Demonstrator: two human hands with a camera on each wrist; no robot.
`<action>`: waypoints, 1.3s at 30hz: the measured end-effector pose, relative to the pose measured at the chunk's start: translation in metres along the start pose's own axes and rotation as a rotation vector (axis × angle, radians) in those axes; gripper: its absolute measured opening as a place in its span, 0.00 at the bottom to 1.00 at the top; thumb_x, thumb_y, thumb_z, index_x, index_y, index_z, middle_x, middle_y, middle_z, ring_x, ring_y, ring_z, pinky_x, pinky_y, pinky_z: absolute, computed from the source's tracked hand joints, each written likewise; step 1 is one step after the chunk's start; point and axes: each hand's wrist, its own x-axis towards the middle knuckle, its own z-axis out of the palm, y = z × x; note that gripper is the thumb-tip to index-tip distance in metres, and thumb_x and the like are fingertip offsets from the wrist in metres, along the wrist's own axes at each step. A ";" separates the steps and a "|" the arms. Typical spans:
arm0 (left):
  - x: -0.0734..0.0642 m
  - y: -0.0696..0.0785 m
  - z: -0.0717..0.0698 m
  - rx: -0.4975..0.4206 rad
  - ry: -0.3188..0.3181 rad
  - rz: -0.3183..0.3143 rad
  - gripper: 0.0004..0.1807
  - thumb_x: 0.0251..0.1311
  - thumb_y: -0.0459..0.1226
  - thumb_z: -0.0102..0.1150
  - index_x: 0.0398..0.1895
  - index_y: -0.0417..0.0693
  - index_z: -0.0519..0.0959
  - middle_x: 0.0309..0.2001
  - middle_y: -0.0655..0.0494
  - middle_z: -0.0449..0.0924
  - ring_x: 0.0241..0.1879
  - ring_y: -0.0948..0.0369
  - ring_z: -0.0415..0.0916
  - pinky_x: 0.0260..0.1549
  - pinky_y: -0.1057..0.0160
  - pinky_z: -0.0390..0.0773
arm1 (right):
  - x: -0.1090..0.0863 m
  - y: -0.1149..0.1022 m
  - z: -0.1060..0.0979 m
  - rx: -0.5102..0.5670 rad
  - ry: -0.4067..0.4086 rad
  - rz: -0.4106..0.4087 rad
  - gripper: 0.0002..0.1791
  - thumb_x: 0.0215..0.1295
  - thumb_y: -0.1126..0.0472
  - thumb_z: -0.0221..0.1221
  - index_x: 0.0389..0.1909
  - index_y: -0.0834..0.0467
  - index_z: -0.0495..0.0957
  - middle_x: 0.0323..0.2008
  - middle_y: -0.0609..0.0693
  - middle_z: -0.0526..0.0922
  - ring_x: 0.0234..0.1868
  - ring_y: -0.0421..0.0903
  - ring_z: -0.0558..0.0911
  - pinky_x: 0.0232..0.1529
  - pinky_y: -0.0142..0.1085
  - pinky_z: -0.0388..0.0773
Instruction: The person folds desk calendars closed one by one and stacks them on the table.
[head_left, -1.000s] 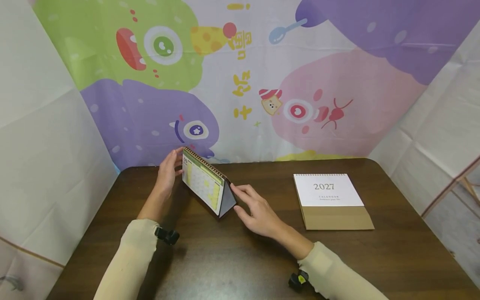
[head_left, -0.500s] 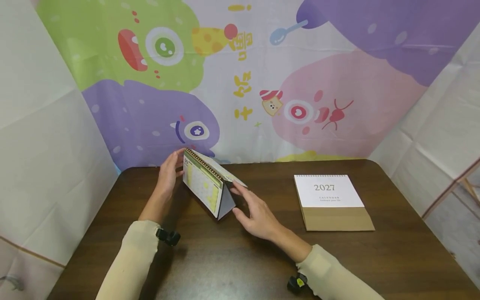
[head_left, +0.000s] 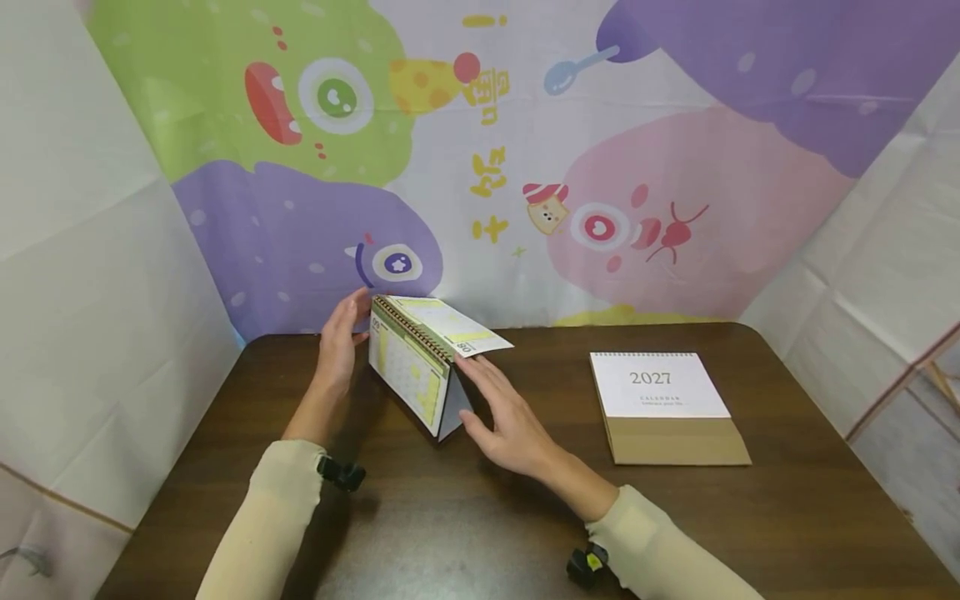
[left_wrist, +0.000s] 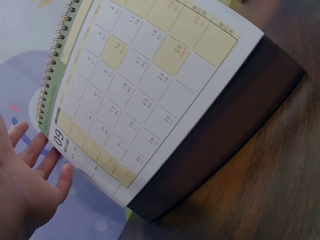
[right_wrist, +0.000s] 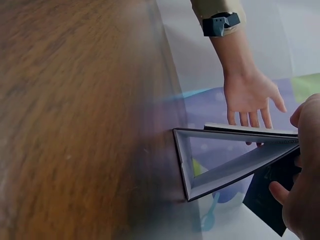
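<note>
A tent-shaped desk calendar (head_left: pixel 408 371) stands on the table, its September page facing front in the left wrist view. Behind its spiral, a page (head_left: pixel 457 325) marked 08 sticks out backwards, raised at a slant. My left hand (head_left: pixel 341 342) is at the far left end, fingers extended along the calendar's edge by the 09. At the near right end, my right hand (head_left: pixel 506 417) has its fingertips at the top corner beside the raised page, thumb spread lower by the support. From the right wrist view, the hollow triangular stand (right_wrist: pixel 186 165) shows end-on, and part of the right hand is cut off.
A second desk calendar (head_left: pixel 660 387), white with 2027 on a tan base, stands to the right on the dark wooden table (head_left: pixel 450 533). A cartoon-printed cloth (head_left: pixel 495 275) hangs just behind the table, with white sheets at both sides.
The 08 page has swung up from behind the calendar, hidden at first and now widely visible. My right fingers shifted slightly left along the top corner; the left hand stays at its edge.
</note>
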 end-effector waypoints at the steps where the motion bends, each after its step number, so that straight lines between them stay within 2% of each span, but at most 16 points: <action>1: 0.001 0.000 0.000 -0.004 0.004 0.004 0.32 0.92 0.47 0.32 0.87 0.41 0.67 0.82 0.30 0.70 0.62 0.73 0.73 0.60 0.62 0.73 | 0.001 -0.001 0.000 0.004 0.001 0.000 0.40 0.78 0.65 0.64 0.87 0.61 0.64 0.83 0.64 0.73 0.88 0.69 0.66 0.84 0.68 0.69; 9: 0.002 0.003 0.002 -0.031 0.008 0.039 0.32 0.92 0.47 0.34 0.86 0.41 0.67 0.83 0.34 0.71 0.61 0.75 0.75 0.58 0.62 0.73 | 0.006 -0.001 0.003 0.008 0.016 -0.046 0.38 0.75 0.65 0.67 0.84 0.63 0.69 0.82 0.65 0.75 0.90 0.70 0.62 0.85 0.68 0.66; 17: 0.005 0.007 0.002 0.005 -0.016 0.037 0.32 0.92 0.48 0.32 0.86 0.41 0.67 0.83 0.35 0.72 0.59 0.74 0.75 0.59 0.62 0.74 | 0.010 -0.001 0.001 -0.023 0.038 -0.070 0.33 0.76 0.63 0.65 0.81 0.62 0.74 0.79 0.64 0.78 0.90 0.69 0.63 0.85 0.67 0.68; 30: 0.007 0.010 0.003 0.013 -0.032 0.033 0.33 0.93 0.49 0.29 0.87 0.42 0.65 0.81 0.34 0.73 0.61 0.72 0.75 0.58 0.64 0.73 | 0.012 -0.002 0.000 -0.020 0.102 -0.098 0.32 0.75 0.65 0.65 0.79 0.62 0.76 0.84 0.67 0.69 0.91 0.74 0.54 0.84 0.73 0.65; 36: 0.010 0.012 0.003 0.058 -0.064 0.044 0.34 0.93 0.50 0.28 0.88 0.42 0.65 0.83 0.35 0.72 0.64 0.69 0.74 0.60 0.64 0.74 | 0.016 -0.003 -0.002 -0.034 0.111 -0.131 0.31 0.75 0.67 0.65 0.78 0.64 0.77 0.82 0.66 0.72 0.90 0.72 0.58 0.84 0.70 0.68; 39: 0.010 0.012 0.003 0.058 -0.059 0.062 0.35 0.93 0.50 0.27 0.88 0.42 0.66 0.81 0.34 0.73 0.63 0.69 0.74 0.61 0.62 0.73 | 0.017 -0.004 -0.003 -0.044 0.106 -0.159 0.33 0.75 0.68 0.65 0.80 0.65 0.75 0.82 0.65 0.73 0.90 0.71 0.61 0.84 0.66 0.71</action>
